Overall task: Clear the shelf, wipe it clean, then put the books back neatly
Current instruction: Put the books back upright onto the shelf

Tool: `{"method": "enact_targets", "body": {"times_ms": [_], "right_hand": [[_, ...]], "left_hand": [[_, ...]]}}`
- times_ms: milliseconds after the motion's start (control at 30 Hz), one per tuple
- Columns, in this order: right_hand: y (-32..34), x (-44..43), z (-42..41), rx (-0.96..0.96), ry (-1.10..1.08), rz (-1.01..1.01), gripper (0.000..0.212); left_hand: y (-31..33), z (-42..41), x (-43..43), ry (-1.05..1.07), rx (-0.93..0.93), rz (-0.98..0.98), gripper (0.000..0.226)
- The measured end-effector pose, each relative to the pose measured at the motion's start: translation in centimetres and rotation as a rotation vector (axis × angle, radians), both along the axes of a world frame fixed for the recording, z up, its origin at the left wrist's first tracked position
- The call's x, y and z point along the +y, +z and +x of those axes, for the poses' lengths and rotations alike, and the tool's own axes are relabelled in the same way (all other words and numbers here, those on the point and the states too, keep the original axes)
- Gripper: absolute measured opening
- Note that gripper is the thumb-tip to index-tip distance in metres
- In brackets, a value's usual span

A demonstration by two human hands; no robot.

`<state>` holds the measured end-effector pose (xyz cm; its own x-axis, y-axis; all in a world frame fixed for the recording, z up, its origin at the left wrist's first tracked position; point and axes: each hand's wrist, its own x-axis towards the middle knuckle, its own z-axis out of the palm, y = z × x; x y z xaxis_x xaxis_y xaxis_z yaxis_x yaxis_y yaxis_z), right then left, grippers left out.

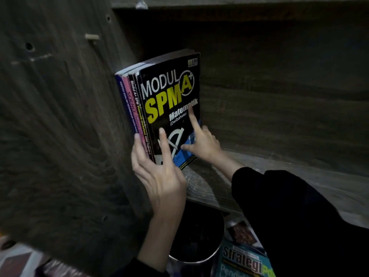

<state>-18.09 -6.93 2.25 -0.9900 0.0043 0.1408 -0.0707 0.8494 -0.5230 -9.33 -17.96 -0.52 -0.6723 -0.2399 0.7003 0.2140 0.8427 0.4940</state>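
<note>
Three books stand upright against the left wall of the wooden shelf [279,172]. The outermost is a black "Modul A+ SPM Matematik" book [169,96]; beside it are a pink book [132,104] and a blue-spined book [123,100]. My left hand [157,172] holds the lower spines, fingers on the spine side and thumb straight up the black cover. My right hand [201,140] presses the cover with a straight index finger and thumb, the other fingers curled.
The shelf's side panel [60,116] fills the left. Below the shelf edge stand a dark round metal bin [195,240] and a teal "Strategi" book [241,260]. More books lie blurred at the bottom left [24,260].
</note>
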Motion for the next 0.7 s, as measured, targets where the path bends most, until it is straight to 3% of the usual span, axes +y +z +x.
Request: {"method": "enact_targets", "body": {"times_ms": [267,333,400,433,467,533,633,700], "right_hand": [[-0.8,0.2,1.8,-0.065,-0.013,-0.111,0.092],[-1.1,0.5,2.2,-0.006,-0.063,-0.186,0.061],[-1.2,1.1,3.0,0.087,-0.161,-0.243,0.013],[-1.1,1.5,3.8,0.113,-0.199,-0.275,0.009],[-1.2,2.1,4.6,0.125,-0.23,-0.297,0.026],[-1.7,3.8,6.7,0.125,-0.283,-0.32,0.041],[-2.9,6.8,9.7,0.132,-0.267,-0.357,0.016],[-3.9,8.6,12.1,0.101,-0.267,-0.332,0.013]], "left_hand": [[0.0,-0.3,-1.3,0.022,0.019,-0.028,0.064],[0.0,-0.1,-1.1,-0.004,0.04,-0.041,0.058],[-0.2,0.1,-0.6,-0.079,0.071,-0.084,0.043],[-0.2,0.3,-0.2,-0.131,0.097,-0.108,0.032],[-0.3,0.4,0.2,-0.181,0.121,-0.124,0.021],[-0.6,0.7,1.4,-0.24,0.129,-0.127,0.026],[-1.4,0.9,2.4,-0.258,0.018,-0.146,0.041],[-2.0,1.4,3.0,-0.335,-0.123,-0.141,0.049]]}}
